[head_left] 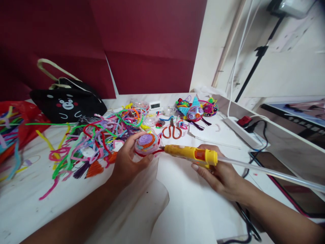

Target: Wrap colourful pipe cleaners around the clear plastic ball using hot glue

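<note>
My left hand (130, 157) is closed round a rounded ornament (146, 141) coiled with pipe cleaners, with a purple spiral on top and orange, pink and blue bands. My right hand (215, 173) grips a yellow hot glue gun (190, 153), a long clear glue stick (266, 173) running out of its back. The gun's nozzle meets the ornament's right side, by a red pipe cleaner; whether it touches is too small to tell. Orange-handled scissors (172, 130) lie just behind. White paper (182, 200) is spread beneath my hands.
A tangled heap of pipe cleaners (88, 139) covers the left, near a black bag (68, 101) and a red plastic bag (27, 128). Behind stand a small digital clock (154, 105) and colourful pipe-cleaner ornaments (194, 110). A power strip (243, 132), black cable and phone (291, 183) are at right.
</note>
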Available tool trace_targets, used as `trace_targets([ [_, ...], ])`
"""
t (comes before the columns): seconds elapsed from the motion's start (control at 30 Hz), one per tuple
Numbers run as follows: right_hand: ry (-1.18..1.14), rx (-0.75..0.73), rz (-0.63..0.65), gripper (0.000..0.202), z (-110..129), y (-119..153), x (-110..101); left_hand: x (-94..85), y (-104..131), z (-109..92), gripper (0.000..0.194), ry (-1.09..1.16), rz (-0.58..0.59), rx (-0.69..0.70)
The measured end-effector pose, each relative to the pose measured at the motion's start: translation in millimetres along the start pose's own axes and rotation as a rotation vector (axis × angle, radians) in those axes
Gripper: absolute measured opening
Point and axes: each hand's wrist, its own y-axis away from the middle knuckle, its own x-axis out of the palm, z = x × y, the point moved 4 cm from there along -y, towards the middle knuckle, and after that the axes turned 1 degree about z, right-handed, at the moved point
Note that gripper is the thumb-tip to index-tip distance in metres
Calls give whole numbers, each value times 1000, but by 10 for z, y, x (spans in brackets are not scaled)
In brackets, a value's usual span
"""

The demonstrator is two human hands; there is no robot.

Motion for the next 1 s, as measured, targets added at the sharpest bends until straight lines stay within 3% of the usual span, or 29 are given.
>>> trace_targets([
  [0.23, 52, -54, 23, 17, 37, 10, 11, 10, 1, -1, 68, -11, -2, -11],
  [0.47, 26, 4, 70, 28, 46, 24, 15, 25, 2, 30, 70, 6, 20, -19],
  [1.0, -18, 22, 28, 14, 3, -40, -15, -2, -5, 51, 67, 76, 7, -44],
])
